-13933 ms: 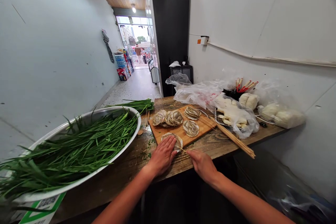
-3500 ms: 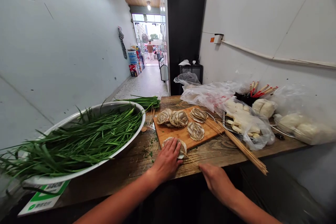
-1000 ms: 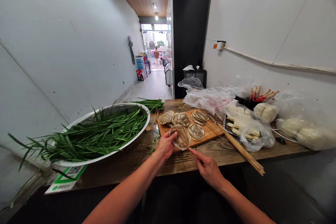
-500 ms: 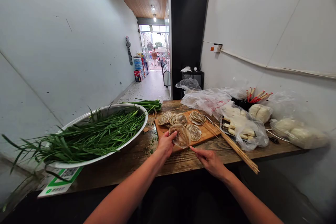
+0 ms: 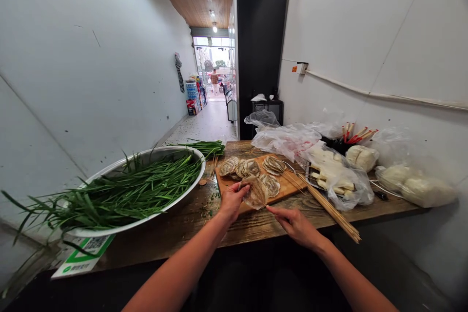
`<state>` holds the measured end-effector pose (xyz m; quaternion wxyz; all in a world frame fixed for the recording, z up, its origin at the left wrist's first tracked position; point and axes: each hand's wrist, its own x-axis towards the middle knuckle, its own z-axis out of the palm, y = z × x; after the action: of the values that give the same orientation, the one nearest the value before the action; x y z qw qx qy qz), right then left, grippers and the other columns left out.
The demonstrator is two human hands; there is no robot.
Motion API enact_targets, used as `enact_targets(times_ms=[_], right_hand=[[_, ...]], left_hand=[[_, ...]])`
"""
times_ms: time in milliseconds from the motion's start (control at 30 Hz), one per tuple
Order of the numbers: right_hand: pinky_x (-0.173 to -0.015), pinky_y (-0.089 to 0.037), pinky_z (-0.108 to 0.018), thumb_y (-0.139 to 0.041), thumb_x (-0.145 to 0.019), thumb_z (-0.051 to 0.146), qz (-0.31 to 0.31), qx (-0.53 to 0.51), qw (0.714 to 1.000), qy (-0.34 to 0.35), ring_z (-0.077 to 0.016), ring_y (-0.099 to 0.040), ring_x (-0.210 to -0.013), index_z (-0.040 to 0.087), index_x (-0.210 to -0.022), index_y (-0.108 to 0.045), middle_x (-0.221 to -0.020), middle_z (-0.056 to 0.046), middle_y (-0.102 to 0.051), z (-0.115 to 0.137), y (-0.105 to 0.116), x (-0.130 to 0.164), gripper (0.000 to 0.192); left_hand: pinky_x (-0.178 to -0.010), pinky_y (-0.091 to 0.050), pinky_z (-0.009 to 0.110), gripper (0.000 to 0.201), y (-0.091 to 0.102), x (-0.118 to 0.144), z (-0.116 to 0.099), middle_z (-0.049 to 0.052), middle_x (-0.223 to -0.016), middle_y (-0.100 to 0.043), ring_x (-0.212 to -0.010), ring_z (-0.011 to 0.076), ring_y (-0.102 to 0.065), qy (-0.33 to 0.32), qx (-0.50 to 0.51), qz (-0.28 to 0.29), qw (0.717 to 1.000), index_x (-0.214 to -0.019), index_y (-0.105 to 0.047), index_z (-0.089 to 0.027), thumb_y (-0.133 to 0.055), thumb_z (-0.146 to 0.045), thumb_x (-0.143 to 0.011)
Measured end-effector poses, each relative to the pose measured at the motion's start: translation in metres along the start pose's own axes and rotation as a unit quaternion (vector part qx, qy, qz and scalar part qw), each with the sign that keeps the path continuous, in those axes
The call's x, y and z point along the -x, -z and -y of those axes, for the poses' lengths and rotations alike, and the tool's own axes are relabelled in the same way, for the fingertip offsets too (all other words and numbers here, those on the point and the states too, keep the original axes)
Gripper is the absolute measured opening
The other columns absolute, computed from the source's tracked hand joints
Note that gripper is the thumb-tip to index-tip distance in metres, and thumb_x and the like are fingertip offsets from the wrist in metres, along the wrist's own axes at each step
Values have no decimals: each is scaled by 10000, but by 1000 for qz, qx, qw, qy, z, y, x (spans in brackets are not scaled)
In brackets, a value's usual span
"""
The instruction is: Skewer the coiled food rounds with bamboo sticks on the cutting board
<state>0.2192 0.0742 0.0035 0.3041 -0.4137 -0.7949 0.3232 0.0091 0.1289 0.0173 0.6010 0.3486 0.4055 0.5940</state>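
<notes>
My left hand (image 5: 234, 201) pinches a thin, round, brownish, translucent food sheet (image 5: 255, 195) by its left edge, above the near side of a wooden cutting board (image 5: 288, 186). The sheet is wrinkled and tilted. At its lower right edge my right hand (image 5: 292, 222) is closed, thumb and forefinger together; what they hold there is too small to make out. Several stacks of similar sheets (image 5: 247, 168) lie on the board. A few thin bamboo skewers (image 5: 294, 178) rest across its right side, and a thick bundle of skewers (image 5: 331, 209) lies beside it.
At left stands a large metal basin (image 5: 203, 168) heaped with green chives (image 5: 139, 190). More chives (image 5: 206, 147) lie behind. Plastic bags (image 5: 285, 139), a bagged tray of pale pieces (image 5: 334, 175) and bagged white food (image 5: 417, 185) crowd the right. The wooden table (image 5: 219, 234) has a near edge.
The sheet in my left hand has gone from flat and facing me to more tilted and folded. My right hand has shifted slightly down and right, staying at the sheet's edge.
</notes>
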Motion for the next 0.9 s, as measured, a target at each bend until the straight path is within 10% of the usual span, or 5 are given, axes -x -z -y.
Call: enact_targets(times_ms=[900], right_hand=[[-931, -465, -363, -413, -855, 182, -107, -46, 993, 2, -207, -578, -1076, 182, -1186, -585, -1163, -62, -616, 12, -36, -13, 373]], left_hand=[[-607, -449, 212, 365, 11, -4, -5, 51, -730, -709, -621, 127, -590, -75, -93, -74, 990, -767, -734, -131, -814, -350, -486]])
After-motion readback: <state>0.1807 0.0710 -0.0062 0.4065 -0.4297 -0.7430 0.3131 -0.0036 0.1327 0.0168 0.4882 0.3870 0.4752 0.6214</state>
